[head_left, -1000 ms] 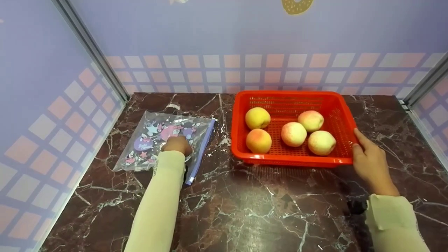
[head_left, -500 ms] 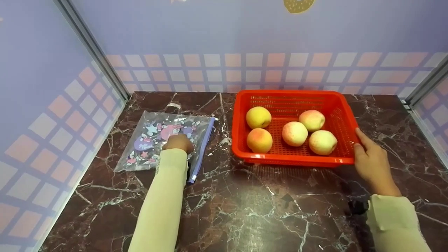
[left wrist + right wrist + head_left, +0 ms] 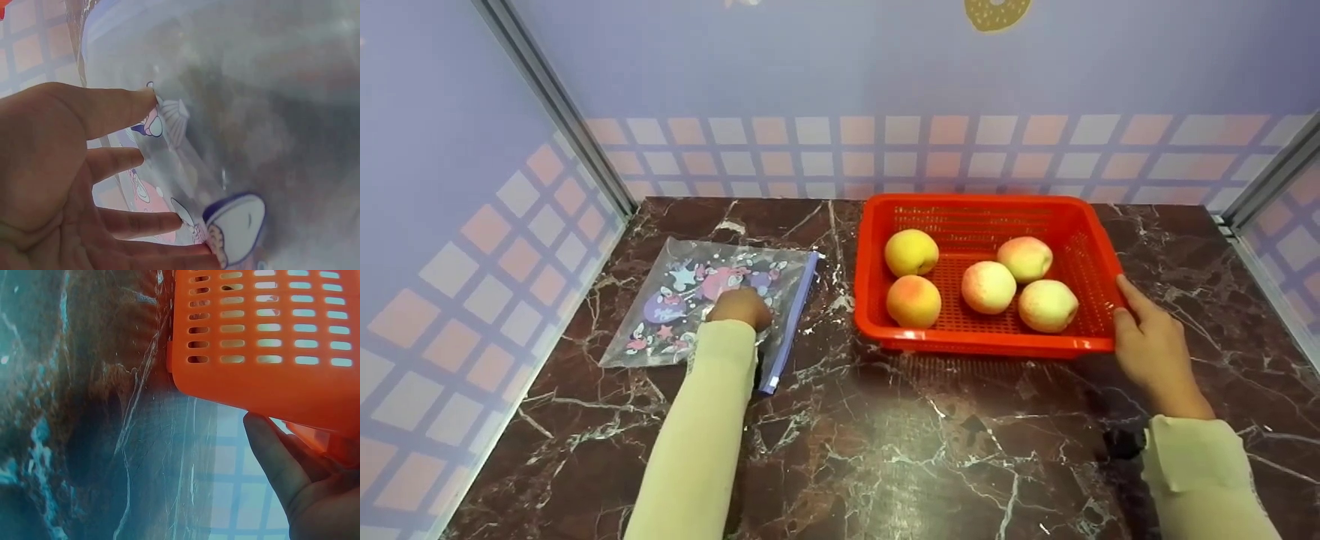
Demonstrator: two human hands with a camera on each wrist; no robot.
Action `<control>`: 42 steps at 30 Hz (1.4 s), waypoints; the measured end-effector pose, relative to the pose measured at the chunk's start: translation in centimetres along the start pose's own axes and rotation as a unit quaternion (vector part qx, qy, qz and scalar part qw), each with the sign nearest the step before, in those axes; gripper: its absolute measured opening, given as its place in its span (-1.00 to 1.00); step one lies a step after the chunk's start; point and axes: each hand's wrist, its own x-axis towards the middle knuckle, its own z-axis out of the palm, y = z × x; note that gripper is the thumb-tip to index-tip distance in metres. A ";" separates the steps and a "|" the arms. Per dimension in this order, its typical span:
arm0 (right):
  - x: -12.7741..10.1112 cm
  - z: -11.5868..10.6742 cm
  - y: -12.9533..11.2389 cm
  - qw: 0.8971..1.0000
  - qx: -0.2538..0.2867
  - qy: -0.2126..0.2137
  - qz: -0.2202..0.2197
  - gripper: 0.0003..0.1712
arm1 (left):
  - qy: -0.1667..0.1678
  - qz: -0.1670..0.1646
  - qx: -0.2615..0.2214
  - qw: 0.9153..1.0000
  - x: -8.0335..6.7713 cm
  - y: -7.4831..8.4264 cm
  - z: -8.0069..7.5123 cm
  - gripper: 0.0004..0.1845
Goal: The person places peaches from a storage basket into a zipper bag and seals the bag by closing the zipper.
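The left hand point(image 3: 741, 307) rests straight fingers point(image 3: 121, 109) on the bag point(image 3: 690, 296); the right hand point(image 3: 1147, 345), fingers relaxed, touches the basket point(image 3: 1099, 247).

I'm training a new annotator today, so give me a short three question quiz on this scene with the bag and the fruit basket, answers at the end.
1. How many peaches lie in the red basket?
2. True or false: the left hand rests on the printed zip bag.
3. Which does the right hand touch? A) a peach B) the basket's right side C) the bag

Key:
1. Five.
2. True; the left wrist view shows its fingers spread on the clear plastic.
3. B; no fruit is touched.
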 end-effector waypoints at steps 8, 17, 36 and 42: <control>0.0 0.0 0.0 1.000 -0.002 0.005 -0.002 -0.42 | 0.043 0.031 0.027 0.998 0.4 -1.3 0.4 -0.62; 0.0 0.1 0.0 1.000 0.001 0.011 -0.007 -0.43 | 0.028 0.008 -0.011 1.000 0.5 -2.7 1.0 -0.29; -0.1 0.2 0.1 1.000 -0.002 -0.003 0.004 -0.42 | 0.032 0.014 -0.046 0.998 0.9 -4.7 2.3 -0.17; -0.1 0.1 0.0 1.000 -0.004 0.005 -0.001 -0.43 | -0.019 0.027 -0.040 0.999 0.6 -4.8 1.5 -0.17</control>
